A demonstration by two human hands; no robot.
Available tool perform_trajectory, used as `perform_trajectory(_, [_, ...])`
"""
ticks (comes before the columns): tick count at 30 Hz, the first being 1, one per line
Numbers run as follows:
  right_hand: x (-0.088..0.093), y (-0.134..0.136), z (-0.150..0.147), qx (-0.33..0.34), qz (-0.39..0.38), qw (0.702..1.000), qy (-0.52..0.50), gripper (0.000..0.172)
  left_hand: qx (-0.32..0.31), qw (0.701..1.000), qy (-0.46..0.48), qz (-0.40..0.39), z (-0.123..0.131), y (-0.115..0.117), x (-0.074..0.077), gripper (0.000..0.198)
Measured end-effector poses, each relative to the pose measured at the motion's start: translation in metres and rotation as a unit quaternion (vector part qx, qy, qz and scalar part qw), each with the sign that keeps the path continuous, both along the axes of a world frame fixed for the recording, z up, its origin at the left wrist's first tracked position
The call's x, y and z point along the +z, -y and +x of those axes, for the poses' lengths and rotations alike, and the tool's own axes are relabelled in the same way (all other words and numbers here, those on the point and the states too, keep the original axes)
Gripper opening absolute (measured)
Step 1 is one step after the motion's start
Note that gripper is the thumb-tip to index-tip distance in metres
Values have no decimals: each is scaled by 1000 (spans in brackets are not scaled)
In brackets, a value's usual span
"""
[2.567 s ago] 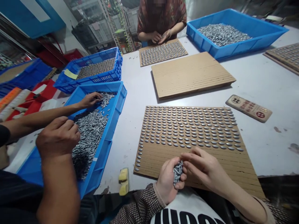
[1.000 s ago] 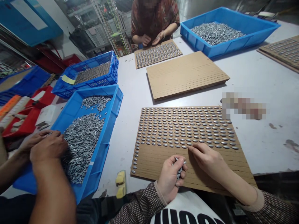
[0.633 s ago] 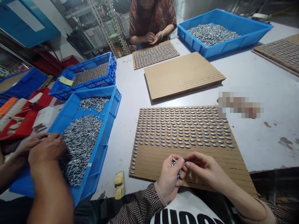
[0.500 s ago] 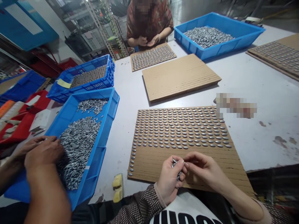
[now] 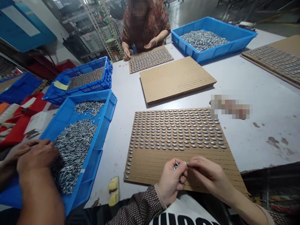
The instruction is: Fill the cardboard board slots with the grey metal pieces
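Resting at the lower left, a co-worker's hands (image 5: 37,159) lie spread over the edge of a heap of grey seeds (image 5: 72,153) in a blue tray (image 5: 103,107), the nearer hand palm down and neither clearly gripping anything. Behind that tray, toward the upper left, a blue crate (image 5: 106,82) holds a seed-covered board. A yellow sponge (image 5: 113,191) sits on the counter (image 5: 269,131) near the tray's front corner. At lower centre, the person's left hand (image 5: 170,181) is curled closed around a small bunch of seeds, with a few showing at the top of the fist. The right hand (image 5: 208,175) is narrowly pinched, its fingertips (image 5: 191,163) just beside the left thumb; whether they hold a seed is too small to tell. Both hands are over the lower, bare strip of a slotted cardboard board (image 5: 150,165), whose upper part carries neat rows of seeds. Farther up, another person's hands (image 5: 151,43) are open, one near a filled board, and a bare board (image 5: 178,79) lies nearer. At the upper right, a second blue tray (image 5: 194,51) holds more seeds.
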State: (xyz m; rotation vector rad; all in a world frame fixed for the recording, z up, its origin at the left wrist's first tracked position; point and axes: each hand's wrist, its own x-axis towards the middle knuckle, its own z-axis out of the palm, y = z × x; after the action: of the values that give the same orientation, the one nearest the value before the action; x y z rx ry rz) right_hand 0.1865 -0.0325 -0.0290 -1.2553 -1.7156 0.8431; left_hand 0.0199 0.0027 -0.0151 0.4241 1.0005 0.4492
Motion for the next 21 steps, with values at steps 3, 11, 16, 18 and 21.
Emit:
perform_trajectory(3, [-7,-8,10,-39,45,995,74,14,29,999,-3,-28,2,-3,1,29])
perform_trajectory(11, [-34,-26,19,-61,114,947,294,26,40,998,7,-42,4,0,0,24])
perform_trajectory(16, [-31,-26,19,-41,102,930,350,28,34,999,8,-22,3,1,0,29])
perform_trajectory(18, [-31,-26,19,-39,100,930,353,27,35,999,12,-14,2,1,0,31])
perform_trajectory(21, [-28,-27,21,-41,86,939,329,26,51,999,7,-9,1,0,0,33])
